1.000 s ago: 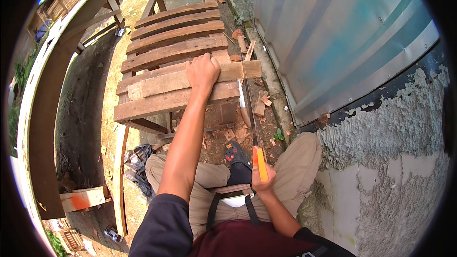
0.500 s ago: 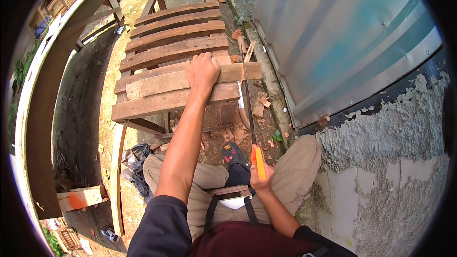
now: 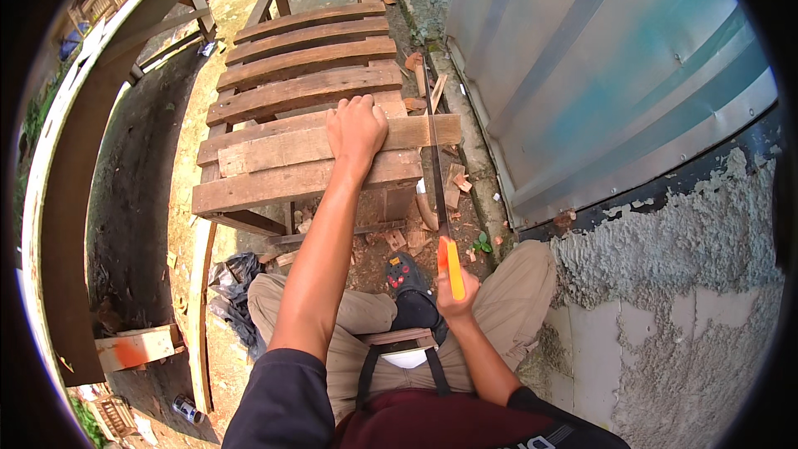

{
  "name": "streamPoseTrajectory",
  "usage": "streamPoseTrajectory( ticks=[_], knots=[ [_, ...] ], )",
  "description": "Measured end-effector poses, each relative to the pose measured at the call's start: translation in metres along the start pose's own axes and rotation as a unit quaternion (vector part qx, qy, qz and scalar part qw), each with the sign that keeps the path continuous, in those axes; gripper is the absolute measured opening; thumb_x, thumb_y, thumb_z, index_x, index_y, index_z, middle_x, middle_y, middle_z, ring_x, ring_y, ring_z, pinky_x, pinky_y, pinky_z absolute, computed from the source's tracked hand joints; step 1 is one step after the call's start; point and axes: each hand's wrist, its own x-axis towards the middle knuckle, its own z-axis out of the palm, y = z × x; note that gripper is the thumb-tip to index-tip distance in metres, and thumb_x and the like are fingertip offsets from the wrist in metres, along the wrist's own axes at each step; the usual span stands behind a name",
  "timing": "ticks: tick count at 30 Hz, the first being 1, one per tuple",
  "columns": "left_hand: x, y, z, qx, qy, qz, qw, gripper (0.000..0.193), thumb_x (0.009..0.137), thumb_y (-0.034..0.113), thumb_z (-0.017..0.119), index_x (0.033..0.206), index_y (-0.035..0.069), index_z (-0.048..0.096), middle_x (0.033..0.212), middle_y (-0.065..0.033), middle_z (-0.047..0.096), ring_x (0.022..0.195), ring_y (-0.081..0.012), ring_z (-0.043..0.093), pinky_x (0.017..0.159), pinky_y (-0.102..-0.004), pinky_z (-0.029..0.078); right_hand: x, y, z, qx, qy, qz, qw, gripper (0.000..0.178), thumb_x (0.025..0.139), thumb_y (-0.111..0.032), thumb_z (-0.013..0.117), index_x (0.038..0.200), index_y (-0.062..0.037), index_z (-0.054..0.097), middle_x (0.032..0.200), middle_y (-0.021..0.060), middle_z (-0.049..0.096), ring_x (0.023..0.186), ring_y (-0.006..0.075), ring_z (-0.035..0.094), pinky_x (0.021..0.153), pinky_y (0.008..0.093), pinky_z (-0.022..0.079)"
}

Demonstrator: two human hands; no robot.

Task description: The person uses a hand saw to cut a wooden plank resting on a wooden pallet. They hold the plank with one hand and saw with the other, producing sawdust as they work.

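A wooden board [image 3: 278, 147] lies across the slats of a low slatted wooden bench [image 3: 307, 175], its right end sticking out past the bench's edge. My left hand [image 3: 357, 135] presses on the board with its fingers curled over the far edge. My right hand [image 3: 459, 293] is closed around the orange-yellow handle of a hand saw [image 3: 439, 191]. The saw's long dark blade points away from me and crosses the overhanging part of the board. Whether the blade has gone into the wood is too small to make out.
Wood offcuts [image 3: 453, 187] and chips litter the ground right of the bench. A corrugated metal sheet [image 3: 607, 75] and a rough plastered wall [image 3: 665, 233] stand close on the right. Black plastic bag [image 3: 237, 291], a can [image 3: 188, 409] and a long wooden frame [image 3: 66, 199] are on the left.
The saw and my right hand have shifted a little forward, away from me, along the cut line. My left hand stays on the board.
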Motion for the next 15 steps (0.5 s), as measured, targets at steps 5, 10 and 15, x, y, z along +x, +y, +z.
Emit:
streamPoseTrajectory(
  ticks=[5, 10, 15],
  knots=[
    [0.000, -0.002, 0.003, 0.002, 0.030, 0.007, 1.000, 0.025, 0.090, 0.020, 0.052, 0.095, 0.005, 0.072, 0.099, -0.0138, 0.074, 0.098, -0.0332, 0.065, 0.086, -0.0485, 0.045, -0.031, -0.006, -0.024, 0.044, -0.012, 0.019, 0.999, 0.019, 0.084, -0.007, 0.052, 0.074, 0.0047, 0.063, 0.083, 0.0225, 0.070, 0.079, 0.0234, 0.071, 0.084, 0.0379, 0.053],
    [0.004, 0.006, -0.001, 0.000, 0.018, 0.011, 1.000, 0.026, 0.090, 0.021, 0.052, 0.092, 0.006, 0.074, 0.099, -0.0135, 0.075, 0.098, -0.0327, 0.066, 0.089, -0.0480, 0.045, 0.120, -0.039, 0.040, 0.053, 0.041, 0.011, 0.998, 0.018, 0.089, -0.008, 0.061, 0.074, 0.0002, 0.055, 0.057, 0.0102, 0.050, 0.048, 0.0215, 0.047, 0.048, 0.0366, 0.039],
    [0.002, -0.001, 0.003, -0.002, 0.041, 0.016, 0.999, 0.026, 0.090, 0.020, 0.053, 0.093, 0.005, 0.074, 0.099, -0.0135, 0.075, 0.098, -0.0321, 0.066, 0.088, -0.0479, 0.045, 0.002, 0.011, -0.001, -0.010, -0.026, 0.011, 1.000, 0.013, 0.084, -0.006, 0.054, 0.079, 0.0038, 0.061, 0.072, 0.0118, 0.066, 0.055, 0.0222, 0.057, 0.056, 0.0348, 0.048]
  ],
)
